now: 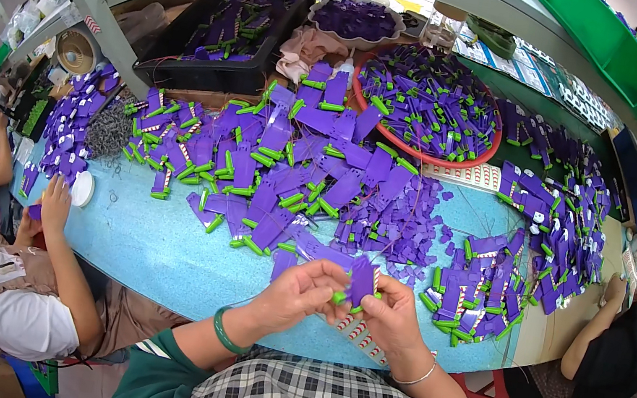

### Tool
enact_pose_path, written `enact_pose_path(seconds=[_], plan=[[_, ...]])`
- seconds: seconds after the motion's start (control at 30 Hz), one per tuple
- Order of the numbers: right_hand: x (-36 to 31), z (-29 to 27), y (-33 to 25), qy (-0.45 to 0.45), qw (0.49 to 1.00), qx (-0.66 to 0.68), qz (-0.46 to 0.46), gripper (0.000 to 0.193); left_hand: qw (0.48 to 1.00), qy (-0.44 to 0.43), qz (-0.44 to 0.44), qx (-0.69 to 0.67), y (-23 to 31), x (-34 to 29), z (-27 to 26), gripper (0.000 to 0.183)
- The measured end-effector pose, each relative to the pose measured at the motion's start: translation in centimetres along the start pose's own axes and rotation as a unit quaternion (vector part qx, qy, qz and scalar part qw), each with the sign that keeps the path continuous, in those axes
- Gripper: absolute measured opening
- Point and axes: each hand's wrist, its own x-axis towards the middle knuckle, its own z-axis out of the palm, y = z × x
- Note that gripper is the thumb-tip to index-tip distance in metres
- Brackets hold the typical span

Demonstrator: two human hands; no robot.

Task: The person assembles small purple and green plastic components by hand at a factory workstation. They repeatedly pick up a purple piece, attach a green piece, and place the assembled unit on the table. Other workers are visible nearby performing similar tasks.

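Observation:
In front of my chest, over the near table edge, my left hand (307,287) and my right hand (393,319) meet around a purple plastic part (362,279) with a bright green end. Fingers of both hands are closed on it, my left near the green end and my right along its right side. A sheet of red-and-white striped stickers (366,342) lies on the table just under my hands. Beyond them spreads a big heap of loose purple parts with green ends (269,190). Smaller flat purple pieces (395,225) are piled at its right.
An orange-rimmed basket (461,161) of similar parts stands behind the heap, beside a black bin (187,72) and a bowl (356,20) of purple pieces. Striped parts (480,300) lie to the right. A shelf post (105,8) rises at left. Co-workers sit at both sides.

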Motion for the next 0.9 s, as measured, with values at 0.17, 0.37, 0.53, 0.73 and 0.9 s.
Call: enact_pose_path(seconds=[0.17,0.37,0.53,0.73,0.9], plan=[[-1.0,0.0,1.7,0.054,0.984,0.141,0.098,0.03,0.96,0.031,0.243,0.135,-2.4,0.8,0.0,0.023],[-2.0,-0.6,0.6,0.13,0.948,-0.28,-0.077,0.034,0.983,0.069,0.172,0.014,-1.9,0.7,-1.0,0.019],[-2.3,0.0,-0.2,0.078,0.788,-0.574,-0.21,0.04,0.98,0.081,0.177,0.047,-1.7,0.2,-1.1,0.02],[-1.9,0.3,-2.9,-0.042,0.799,-0.594,-0.086,0.043,0.989,0.033,0.086,0.117,-1.8,-1.0,-2.0,0.018],[-1.9,0.0,-1.2,0.009,0.88,-0.474,0.028,0.027,0.972,0.06,0.006,0.226,-0.8,-1.0,0.2,0.012]])
